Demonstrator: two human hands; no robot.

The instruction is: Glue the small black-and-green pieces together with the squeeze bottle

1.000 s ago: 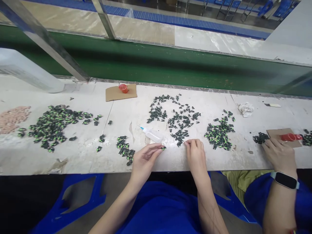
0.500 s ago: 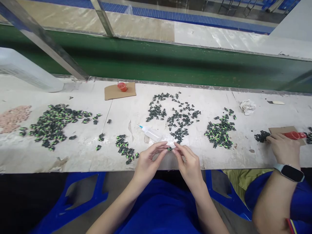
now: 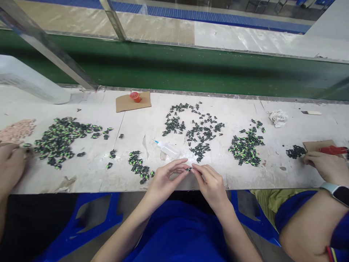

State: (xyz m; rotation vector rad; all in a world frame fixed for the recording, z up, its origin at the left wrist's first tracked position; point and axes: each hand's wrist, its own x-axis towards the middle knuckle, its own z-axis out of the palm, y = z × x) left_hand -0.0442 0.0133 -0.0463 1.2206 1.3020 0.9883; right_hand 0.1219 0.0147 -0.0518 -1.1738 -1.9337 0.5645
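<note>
Between my two hands, close to the table's front edge, is a small black-and-green piece [image 3: 188, 169]. My left hand [image 3: 168, 179] pinches it from the left with thumb and fingers. From the right, my right hand [image 3: 208, 178] closes its thumb and forefinger at the same piece; fine detail there is too small to make out. Just beyond my left fingers lies a clear squeeze bottle [image 3: 169, 149] with a blue tip. Small black forked parts [image 3: 200, 150] are scattered past my hands. A short group of black-and-green pieces [image 3: 139, 166] lies to the left.
Larger piles of black-and-green pieces stand left [image 3: 61, 140] and right [image 3: 247, 147]. A red cup [image 3: 135, 96] sits on cardboard [image 3: 120, 105]. Farther out are pinkish parts [image 3: 17, 130], a large white jug [image 3: 32, 80], crumpled tissue [image 3: 278, 118] and co-workers' hands at left [image 3: 11, 165] and right [image 3: 328, 167].
My hands stay together at the piece, with the right fingers shifted slightly left. A co-worker's hand has come in at the far left. The right co-worker's hand has moved right.
</note>
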